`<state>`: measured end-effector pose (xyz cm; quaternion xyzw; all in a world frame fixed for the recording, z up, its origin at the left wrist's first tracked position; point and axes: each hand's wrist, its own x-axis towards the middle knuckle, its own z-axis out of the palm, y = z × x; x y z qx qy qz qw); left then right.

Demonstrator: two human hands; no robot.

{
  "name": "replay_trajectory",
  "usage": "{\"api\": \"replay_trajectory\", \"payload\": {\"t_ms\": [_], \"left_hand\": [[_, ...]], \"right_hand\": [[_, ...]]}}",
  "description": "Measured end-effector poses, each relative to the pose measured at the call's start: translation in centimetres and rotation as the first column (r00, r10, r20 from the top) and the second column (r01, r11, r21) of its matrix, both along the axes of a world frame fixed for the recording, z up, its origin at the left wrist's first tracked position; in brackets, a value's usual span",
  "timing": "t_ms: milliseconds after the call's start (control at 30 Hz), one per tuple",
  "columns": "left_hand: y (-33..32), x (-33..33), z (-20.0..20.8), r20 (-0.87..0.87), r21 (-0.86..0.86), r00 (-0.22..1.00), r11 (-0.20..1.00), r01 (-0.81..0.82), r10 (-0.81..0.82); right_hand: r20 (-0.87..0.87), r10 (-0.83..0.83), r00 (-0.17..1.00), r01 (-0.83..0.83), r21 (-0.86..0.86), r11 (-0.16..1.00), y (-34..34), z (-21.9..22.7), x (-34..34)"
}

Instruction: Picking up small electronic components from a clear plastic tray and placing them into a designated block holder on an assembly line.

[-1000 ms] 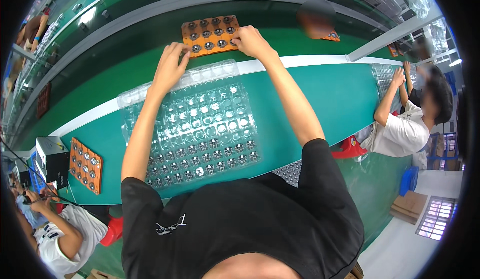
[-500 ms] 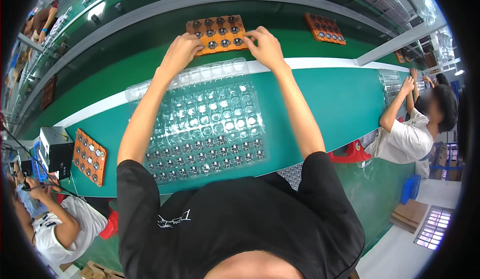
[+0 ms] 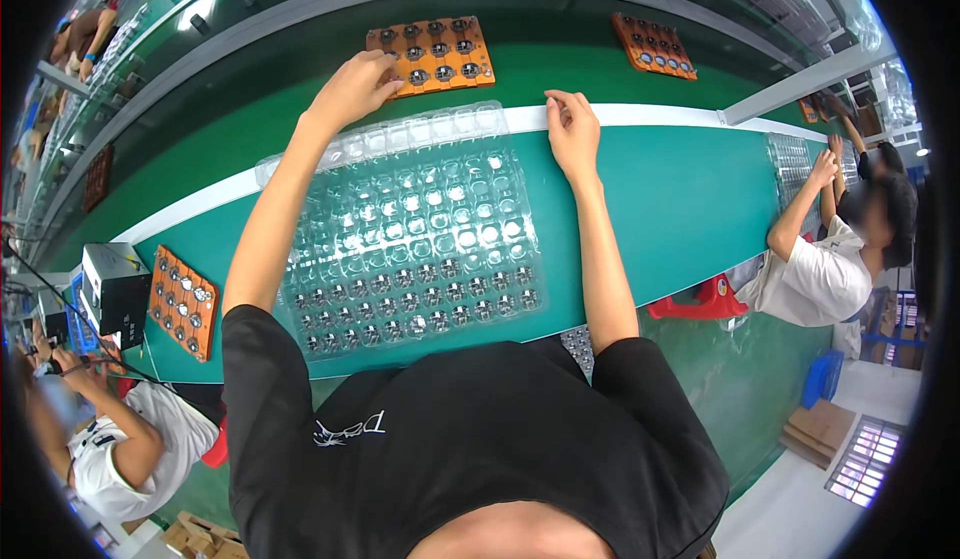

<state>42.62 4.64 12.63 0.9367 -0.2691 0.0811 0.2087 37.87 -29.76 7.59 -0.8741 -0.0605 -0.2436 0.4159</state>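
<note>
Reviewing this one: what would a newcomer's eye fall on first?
Probably the glinting clear plastic tray on the green worktop, central, small silvery parts in its nearer rows. Next, the bright orange plate of round parts beyond it, the left hand at its left edge. The right hand hangs apart, near the white strip.

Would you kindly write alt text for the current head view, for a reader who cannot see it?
A person's left hand is at the left edge of an orange board bearing small parts, while the right hand is over the green bench, apart from the board. Between the forearms lies a clear tray, its near rows filled.
</note>
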Motion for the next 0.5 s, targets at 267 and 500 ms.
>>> {"api": "replay_trajectory", "payload": {"t_ms": [267,500], "left_hand": [[-0.68,-0.35,0.24,0.116,-0.081,0.991,0.993,0.081,-0.071],[-0.48,-0.17,-0.17,0.146,-0.071,0.986,0.993,0.090,-0.079]], "right_hand": [[-0.015,-0.016,1.000,0.018,0.110,0.994,-0.42,-0.57,0.68],[-0.020,-0.016,1.000,0.018,0.089,0.996,-0.30,-0.37,0.74]]}}
